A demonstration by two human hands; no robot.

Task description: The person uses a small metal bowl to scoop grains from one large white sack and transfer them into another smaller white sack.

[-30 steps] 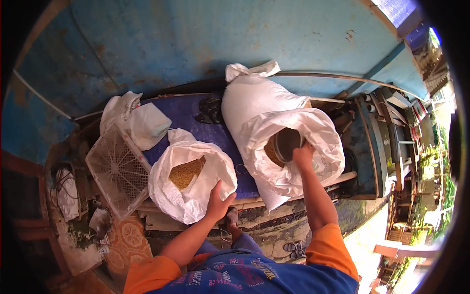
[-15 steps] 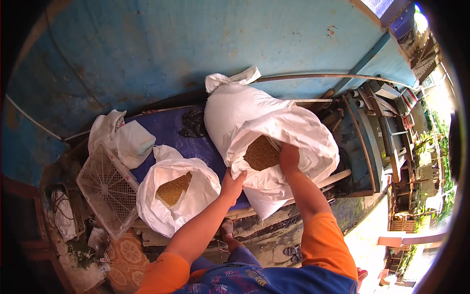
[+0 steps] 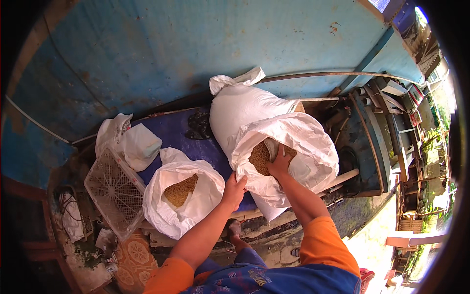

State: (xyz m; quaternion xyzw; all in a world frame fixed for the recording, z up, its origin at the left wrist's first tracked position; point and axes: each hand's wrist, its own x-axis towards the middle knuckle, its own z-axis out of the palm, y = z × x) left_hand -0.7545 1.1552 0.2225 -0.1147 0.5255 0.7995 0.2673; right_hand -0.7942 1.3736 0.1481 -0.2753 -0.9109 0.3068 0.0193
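My hands are both at the larger open white sack [image 3: 316,142] now: the left hand [image 3: 235,188] pinches its near-left rim, fingers closed on the folded fabric, and the right hand [image 3: 279,162] is down inside the mouth, holding a grey bowl [image 3: 270,146] against the grain [image 3: 259,159]; sack and fingers hide part of the bowl, so I cannot tell how full it is. A second ago my left hand was over by the smaller open sack [image 3: 211,183], and the bowl was up in the mouth with its dark round side showing. Half a second ago my right hand was mostly lost behind the sack wall; now its back and fingers show, lower over the grain. As I judge it, the work has settled wholly into this one sack, with the left hand steadying the opening while the right works the bowl in the grain. The smaller sack sits untouched to my left on the blue worktop [image 3: 169,130], its own patch of grain [image 3: 180,191] showing, next to the pale plastic crate [image 3: 115,188].
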